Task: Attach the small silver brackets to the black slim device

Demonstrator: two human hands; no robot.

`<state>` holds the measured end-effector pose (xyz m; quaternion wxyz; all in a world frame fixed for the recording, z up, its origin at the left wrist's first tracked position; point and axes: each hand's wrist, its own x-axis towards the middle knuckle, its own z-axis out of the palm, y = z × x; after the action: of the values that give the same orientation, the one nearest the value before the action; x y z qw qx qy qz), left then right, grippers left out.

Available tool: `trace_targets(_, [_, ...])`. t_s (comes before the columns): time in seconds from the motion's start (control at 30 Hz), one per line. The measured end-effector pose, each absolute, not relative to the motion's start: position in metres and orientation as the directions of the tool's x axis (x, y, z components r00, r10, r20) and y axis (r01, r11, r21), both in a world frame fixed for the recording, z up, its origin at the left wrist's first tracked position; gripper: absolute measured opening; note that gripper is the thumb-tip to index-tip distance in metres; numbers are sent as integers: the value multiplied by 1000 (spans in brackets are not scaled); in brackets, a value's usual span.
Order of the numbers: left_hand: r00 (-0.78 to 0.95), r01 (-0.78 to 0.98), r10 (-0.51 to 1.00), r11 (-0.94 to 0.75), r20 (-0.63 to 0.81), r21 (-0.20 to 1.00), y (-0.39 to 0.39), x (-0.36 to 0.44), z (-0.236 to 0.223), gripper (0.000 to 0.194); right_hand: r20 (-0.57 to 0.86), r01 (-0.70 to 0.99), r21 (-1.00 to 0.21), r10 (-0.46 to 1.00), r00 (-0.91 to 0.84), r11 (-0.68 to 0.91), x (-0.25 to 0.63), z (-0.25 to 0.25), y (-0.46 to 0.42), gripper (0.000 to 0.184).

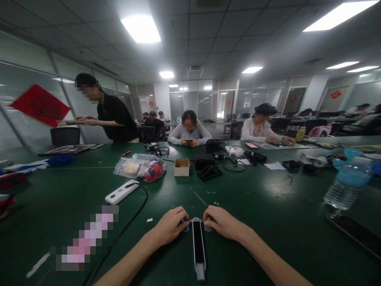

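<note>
A crowded workroom, its green surface (268, 206) scattered with gear. The left hand (169, 226) and right hand (223, 222) are curled closed, gripping either end of a small metal crosspiece (196, 219) atop a long black-and-white device (198, 248) lying between them. Beyond sit a white power bank (122, 192) and a small cardboard box (181, 167) — both well apart from the hands.

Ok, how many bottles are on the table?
2: a clear plastic water bottle at the right, close by, and a yellow bottle further back, right of centre. More may be hidden among the clutter.
</note>
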<state>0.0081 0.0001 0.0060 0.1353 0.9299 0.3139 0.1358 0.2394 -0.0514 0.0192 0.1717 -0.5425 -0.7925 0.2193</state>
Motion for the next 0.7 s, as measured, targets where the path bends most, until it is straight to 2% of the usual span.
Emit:
trace_targets(0.13, [770, 541, 608, -783, 195, 307, 0, 6, 8, 11, 67, 796, -499, 931, -359, 343, 256, 24, -46, 19])
trace_targets(0.3, [692, 603, 659, -752, 295, 265, 14, -3, 4, 14, 167, 891, -383, 967, -194, 245, 284, 28, -39, 25])
trace_targets(0.43, [605, 708, 727, -678, 323, 199, 29, -14, -3, 20, 126, 920, -336, 978, -167, 201, 287, 22, -38, 26])
trace_targets(0.7, [553, 787, 786, -602, 277, 135, 30, -18, -4, 24, 68, 909, -343, 972, -226, 236, 274, 16, -39, 28])
